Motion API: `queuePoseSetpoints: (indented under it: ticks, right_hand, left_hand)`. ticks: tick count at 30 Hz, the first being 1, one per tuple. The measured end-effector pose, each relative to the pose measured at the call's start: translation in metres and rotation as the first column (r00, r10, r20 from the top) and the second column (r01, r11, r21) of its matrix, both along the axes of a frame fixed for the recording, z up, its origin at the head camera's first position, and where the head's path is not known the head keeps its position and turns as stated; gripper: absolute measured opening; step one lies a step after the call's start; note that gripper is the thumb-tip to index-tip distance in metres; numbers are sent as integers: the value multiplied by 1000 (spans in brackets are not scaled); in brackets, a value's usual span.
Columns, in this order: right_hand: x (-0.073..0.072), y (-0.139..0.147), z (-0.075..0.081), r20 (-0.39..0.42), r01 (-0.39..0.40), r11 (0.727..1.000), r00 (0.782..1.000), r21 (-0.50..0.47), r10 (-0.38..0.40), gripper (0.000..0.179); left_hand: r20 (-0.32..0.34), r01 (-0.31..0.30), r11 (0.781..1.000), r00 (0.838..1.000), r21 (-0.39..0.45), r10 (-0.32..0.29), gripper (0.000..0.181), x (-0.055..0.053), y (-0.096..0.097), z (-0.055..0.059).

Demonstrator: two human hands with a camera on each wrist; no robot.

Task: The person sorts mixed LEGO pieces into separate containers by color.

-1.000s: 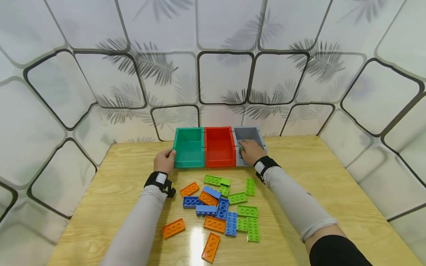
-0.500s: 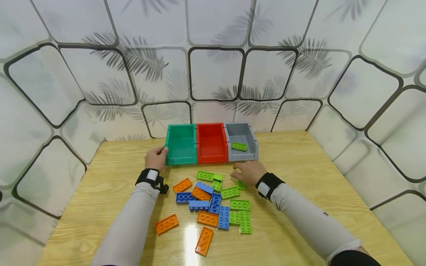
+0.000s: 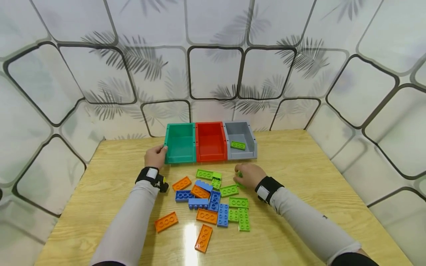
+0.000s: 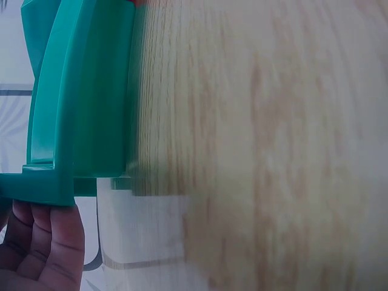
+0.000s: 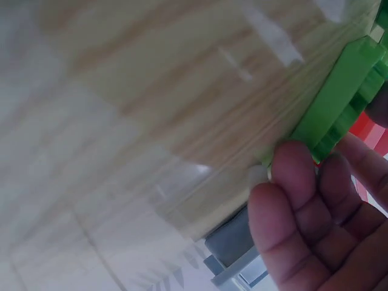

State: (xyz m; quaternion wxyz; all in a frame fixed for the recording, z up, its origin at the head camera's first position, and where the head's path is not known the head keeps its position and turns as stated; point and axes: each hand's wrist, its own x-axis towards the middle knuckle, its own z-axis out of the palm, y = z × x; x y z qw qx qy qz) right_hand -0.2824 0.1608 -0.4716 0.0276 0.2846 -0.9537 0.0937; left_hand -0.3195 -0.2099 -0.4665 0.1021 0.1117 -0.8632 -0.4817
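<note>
At the left side of the green bin (image 3: 181,161), my left hand (image 3: 155,156) grips its wall near the front corner. Fingertips (image 4: 63,221) press under the green rim in the left wrist view. My right hand (image 3: 250,176) is low over the table, in front of the grey bin (image 3: 242,156), pinching a green toy building brick (image 5: 339,91) that my fingers partly cover in the head view. Another green brick (image 3: 238,145) lies inside the grey bin. Several more green bricks (image 3: 229,190) lie on the table just left of my right hand.
A red bin (image 3: 211,157) stands between the green and grey ones. Several blue bricks (image 3: 223,215) and orange bricks (image 3: 203,238) lie scattered on the wooden table (image 3: 286,236), some overlapping. A patterned cloth wall (image 3: 214,74) rises behind the bins.
My right hand has come out of the grey bin, leaving a green brick there, and moved down to another green brick on the table. My left hand stays at the green bin.
</note>
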Motion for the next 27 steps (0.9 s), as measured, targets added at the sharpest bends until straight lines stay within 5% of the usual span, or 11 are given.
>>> queuePoseSetpoints:
  ticks: [16,27]
  right_hand:
    - [0,-2,4,76,-6,999,997,-34,9,36]
    - [-7,6,-2,-70,-114,993,991,-24,112,22]
  left_hand:
    - [-16,1,1000,1000,13,-1,42,-2,-2,-1]
    - [-16,2,1000,1000,1,-2,41,-1,-1,-3]
